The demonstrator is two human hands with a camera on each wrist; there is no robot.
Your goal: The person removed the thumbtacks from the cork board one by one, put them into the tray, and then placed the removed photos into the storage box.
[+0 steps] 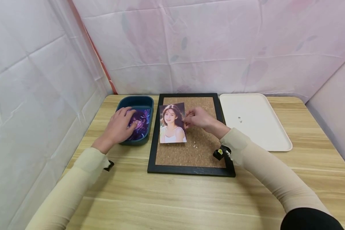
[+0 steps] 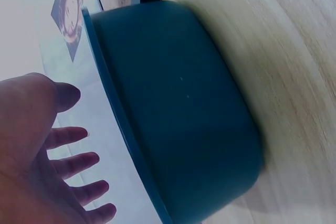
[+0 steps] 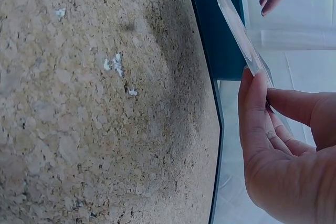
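The blue tub [image 1: 138, 103] holds purple pictures [image 1: 142, 123]; the left hand [image 1: 119, 126] rests on them, fingers relaxed. The right hand [image 1: 199, 118] pinches a photo [image 1: 172, 123] above the corkboard [image 1: 195, 150].

A dark teal bin [image 1: 138, 103] holds purple prints; the cork board [image 1: 201, 150] is speckled tan in a black frame, a white tray [image 1: 256, 134] at its three o'clock, on a pale wood-grain table [image 1: 166, 198], both sleeves cream
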